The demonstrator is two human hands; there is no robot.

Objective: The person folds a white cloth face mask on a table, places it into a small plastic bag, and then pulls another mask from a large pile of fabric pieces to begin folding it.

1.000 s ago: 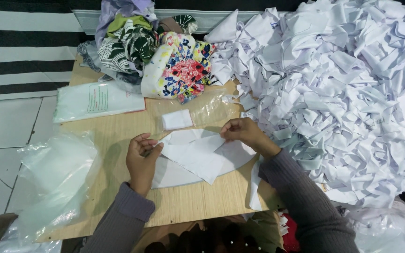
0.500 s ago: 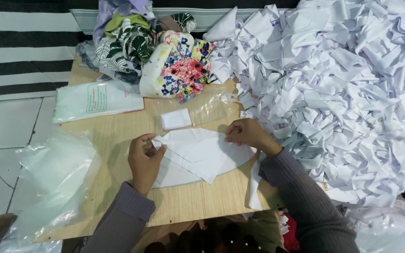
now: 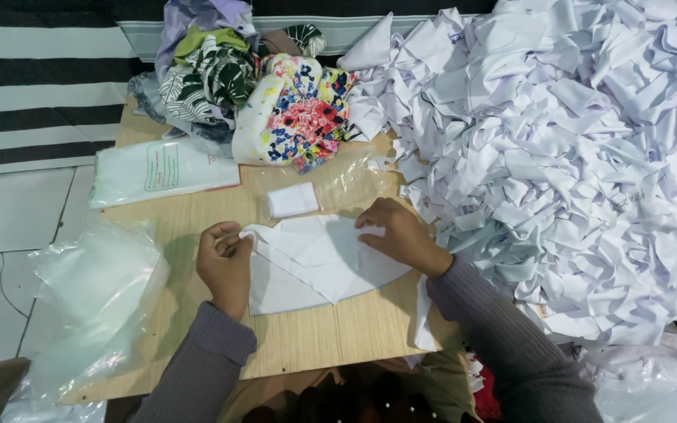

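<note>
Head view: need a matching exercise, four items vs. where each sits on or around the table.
Things:
1. flat white fabric piece
2. small folded white square
3. pile of white fabric pieces
4. floral fabric bundle

Places:
A. fills the right side of the wooden table
B. far edge of the table, beside leaf-print cloth
C. under both hands: left hand, right hand
D. just beyond the flat piece, lying apart from it

Pairs: 1-C, 2-D, 3-A, 4-B
</note>
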